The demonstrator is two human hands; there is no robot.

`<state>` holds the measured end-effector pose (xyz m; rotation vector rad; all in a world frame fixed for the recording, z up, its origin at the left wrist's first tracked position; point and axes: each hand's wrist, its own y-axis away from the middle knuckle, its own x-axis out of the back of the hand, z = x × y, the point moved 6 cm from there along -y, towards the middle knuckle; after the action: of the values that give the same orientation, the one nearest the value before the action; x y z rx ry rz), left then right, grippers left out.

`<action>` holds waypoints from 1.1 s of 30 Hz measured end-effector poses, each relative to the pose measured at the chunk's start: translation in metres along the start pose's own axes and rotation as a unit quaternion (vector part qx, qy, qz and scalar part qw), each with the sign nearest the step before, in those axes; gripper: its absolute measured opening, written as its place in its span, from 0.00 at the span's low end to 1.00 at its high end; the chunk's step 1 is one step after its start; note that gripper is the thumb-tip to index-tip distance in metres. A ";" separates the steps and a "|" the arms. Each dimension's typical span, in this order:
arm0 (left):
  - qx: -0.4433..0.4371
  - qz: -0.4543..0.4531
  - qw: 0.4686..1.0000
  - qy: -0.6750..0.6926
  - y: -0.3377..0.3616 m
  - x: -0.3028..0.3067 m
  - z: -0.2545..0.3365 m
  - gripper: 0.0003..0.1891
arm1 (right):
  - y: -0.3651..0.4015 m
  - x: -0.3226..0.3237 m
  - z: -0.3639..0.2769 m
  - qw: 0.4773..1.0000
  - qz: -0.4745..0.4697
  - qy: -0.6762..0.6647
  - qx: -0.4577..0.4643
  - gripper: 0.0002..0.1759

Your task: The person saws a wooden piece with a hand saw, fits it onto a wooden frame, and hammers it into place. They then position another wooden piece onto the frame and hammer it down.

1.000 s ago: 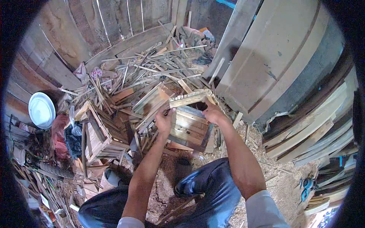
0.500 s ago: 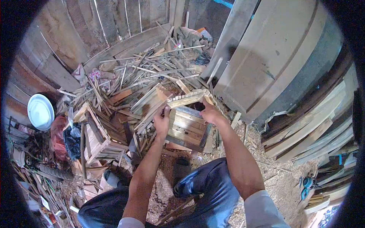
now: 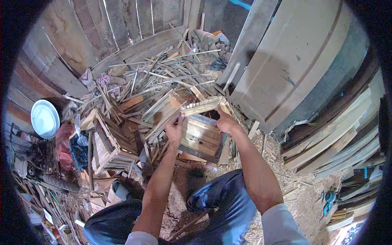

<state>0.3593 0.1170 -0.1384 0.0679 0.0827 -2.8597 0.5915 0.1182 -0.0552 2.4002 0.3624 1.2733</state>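
Observation:
My left hand (image 3: 174,130) has its thumb and fingers closed on the left end of a light wooden frame (image 3: 201,108), which has a row of short slat ends along its top. Against the frame's right end is my right hand (image 3: 228,123), its index finger stretched up along the wood and the other fingers curled. Just below the frame, between my hands, lies a slatted wooden panel (image 3: 200,136) with dark border strips. The undersides of my fingers are hidden.
Left of me stands a slatted wooden crate (image 3: 108,151). Behind the frame is a heap of scrap sticks (image 3: 163,77). A white basin (image 3: 45,119) leans at the far left. Large boards (image 3: 294,61) lean at right, above stacked planks (image 3: 326,147). Shavings (image 3: 286,196) cover the floor.
Both hands stay in nearly the same place on the frame, with only a very slight shift of the left hand. The view has moved a little.

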 end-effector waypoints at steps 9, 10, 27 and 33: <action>0.014 0.005 1.000 -0.010 0.000 -0.005 0.003 0.13 | -0.007 -0.001 0.001 0.999 -0.001 0.012 -0.033 0.48; 0.014 0.004 1.000 -0.011 0.000 -0.004 0.001 0.13 | -0.008 -0.001 0.001 0.999 0.010 0.047 -0.017 0.49; -0.033 0.018 0.999 -0.034 -0.004 -0.006 0.004 0.10 | 0.003 0.004 0.001 0.999 0.005 -0.039 -0.034 0.49; -0.053 0.030 0.998 -0.014 -0.001 -0.007 0.010 0.09 | 0.006 0.005 0.001 0.999 0.016 -0.036 -0.017 0.48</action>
<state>0.3654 0.1195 -0.1284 0.0082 0.2233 -2.7899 0.5953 0.1149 -0.0495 2.4243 0.2798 1.1928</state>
